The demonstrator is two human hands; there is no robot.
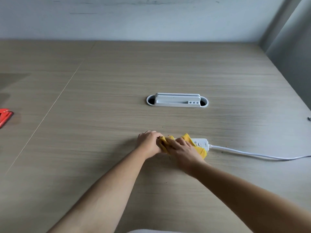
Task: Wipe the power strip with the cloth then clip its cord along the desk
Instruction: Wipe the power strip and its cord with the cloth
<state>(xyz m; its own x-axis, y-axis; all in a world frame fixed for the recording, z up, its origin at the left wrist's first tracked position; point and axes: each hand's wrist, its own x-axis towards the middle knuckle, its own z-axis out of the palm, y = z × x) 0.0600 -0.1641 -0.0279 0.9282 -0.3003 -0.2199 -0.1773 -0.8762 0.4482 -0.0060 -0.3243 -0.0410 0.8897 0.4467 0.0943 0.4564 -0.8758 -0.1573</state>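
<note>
A white power strip [202, 143] lies on the wooden desk [101, 132]; only its right end with a switch shows. A yellow cloth [201, 151] is draped over the rest of it. My right hand [182, 151] presses flat on the cloth over the strip. My left hand [149, 142] grips the strip's left end, fingers curled at the cloth's edge. The white cord [252, 153] runs from the strip's right end across the desk to the right frame edge.
A white oval cable grommet [177, 100] is set into the desk behind the hands. A red object [5, 117] lies at the left edge. A small metal item [309, 118] sits at the right edge. The wall stands behind the desk.
</note>
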